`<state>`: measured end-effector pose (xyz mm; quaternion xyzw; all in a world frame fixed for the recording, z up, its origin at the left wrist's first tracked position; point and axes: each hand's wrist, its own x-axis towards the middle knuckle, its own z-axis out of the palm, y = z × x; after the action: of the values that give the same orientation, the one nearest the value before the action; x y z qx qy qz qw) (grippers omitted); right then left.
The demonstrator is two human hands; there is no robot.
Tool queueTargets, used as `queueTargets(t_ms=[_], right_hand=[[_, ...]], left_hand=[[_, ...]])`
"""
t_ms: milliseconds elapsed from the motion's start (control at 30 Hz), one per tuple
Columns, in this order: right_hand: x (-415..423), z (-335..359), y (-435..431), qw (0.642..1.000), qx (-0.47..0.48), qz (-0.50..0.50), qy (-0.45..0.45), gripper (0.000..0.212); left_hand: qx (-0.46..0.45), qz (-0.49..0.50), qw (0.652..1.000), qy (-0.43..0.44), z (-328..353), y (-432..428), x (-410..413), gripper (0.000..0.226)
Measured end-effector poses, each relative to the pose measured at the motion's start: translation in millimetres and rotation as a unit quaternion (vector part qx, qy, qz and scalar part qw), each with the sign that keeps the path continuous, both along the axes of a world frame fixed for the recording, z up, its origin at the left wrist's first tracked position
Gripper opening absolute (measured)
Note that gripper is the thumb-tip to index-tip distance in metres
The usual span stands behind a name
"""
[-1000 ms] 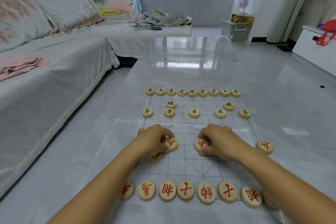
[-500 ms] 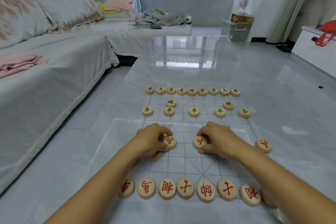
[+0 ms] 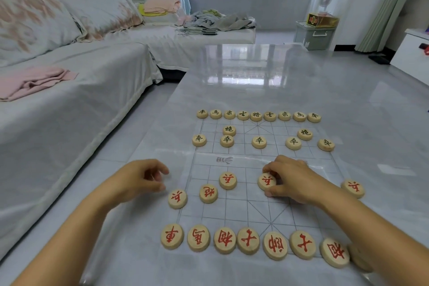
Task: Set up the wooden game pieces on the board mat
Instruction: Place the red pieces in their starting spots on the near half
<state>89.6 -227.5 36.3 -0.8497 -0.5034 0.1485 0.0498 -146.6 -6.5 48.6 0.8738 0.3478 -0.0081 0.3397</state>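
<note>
A clear board mat (image 3: pixel 241 206) with grey grid lines lies on the glossy table. Round wooden pieces with black characters fill its far rows, among them a back row (image 3: pixel 256 115). Red-marked pieces line the near row (image 3: pixel 248 240). My right hand (image 3: pixel 292 179) pinches a red soldier piece (image 3: pixel 266 181) resting on the mat. My left hand (image 3: pixel 139 180) hovers off the mat's left edge, fingers curled and empty. Near it lie a red soldier (image 3: pixel 177 198), a red cannon piece (image 3: pixel 208 193) and another red soldier (image 3: pixel 228 180). A further red soldier (image 3: pixel 352 188) sits at the right edge.
The grey marble table (image 3: pixel 255 72) stretches far ahead. A covered sofa (image 3: pixel 69 100) with a pink cloth (image 3: pixel 32 81) runs along the left. Laundry, a green storage box (image 3: pixel 313 35) and a white cabinet (image 3: pixel 411 53) stand beyond.
My left hand let go of its red soldier and drew back left, uncovering the cannon piece and the leftmost soldier. My right hand stays on its soldier piece.
</note>
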Motion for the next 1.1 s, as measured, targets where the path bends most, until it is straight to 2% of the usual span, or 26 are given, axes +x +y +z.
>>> queueTargets(t_ms=[100,200,300,400,500,600,733,800,900,967,1100], right_hand=[[0.5,3.8,1.2,1.000,-0.012,0.000,-0.001,0.061],[3.4,11.6,-3.3,1.000,0.002,-0.010,0.004,0.066],[12.1,21.5,-18.9,0.997,0.059,-0.033,0.027,0.062],[26.8,26.9,-42.2,0.989,0.133,-0.059,0.032,0.059],[41.3,29.0,-69.4,0.980,0.181,-0.081,0.032,0.060],[56.6,23.6,-99.0,0.958,0.253,-0.123,0.057,0.049],[98.0,-18.2,-149.9,0.924,0.270,-0.234,0.137,0.048],[128.4,-61.4,-175.9,0.898,0.278,-0.295,0.171,0.045],[156.2,-119.6,-199.7,0.852,0.315,-0.359,0.216,0.060],[149.4,-130.3,-196.2,0.832,0.330,-0.378,0.236,0.060],[140.2,-147.9,-186.1,0.831,0.339,-0.394,0.198,0.064]], left_hand=[[-0.041,-0.016,0.999,-0.003,-11.1,-11.4,-12.1,0.032],[0.004,-0.014,1.000,-0.014,-24.4,-24.9,-8.7,0.041],[0.053,-0.005,0.998,-0.018,-32.2,-29.8,-1.2,0.040],[0.045,-0.010,0.998,-0.038,-32.7,-25.5,5.5,0.033],[0.034,-0.005,0.996,-0.076,-30.8,-18.9,14.8,0.037],[0.026,-0.009,0.994,-0.107,-31.2,-16.5,23.8,0.037],[0.034,-0.024,0.991,-0.127,-38.3,-10.8,27.2,0.036],[0.033,-0.020,0.991,-0.131,-42.2,-8.6,26.1,0.041],[0.018,-0.015,0.989,-0.143,-45.6,-8.4,27.1,0.045],[0.030,-0.028,0.989,-0.140,-47.0,-8.5,29.6,0.039],[0.034,-0.006,0.987,-0.157,-51.0,-9.2,33.8,0.034]])
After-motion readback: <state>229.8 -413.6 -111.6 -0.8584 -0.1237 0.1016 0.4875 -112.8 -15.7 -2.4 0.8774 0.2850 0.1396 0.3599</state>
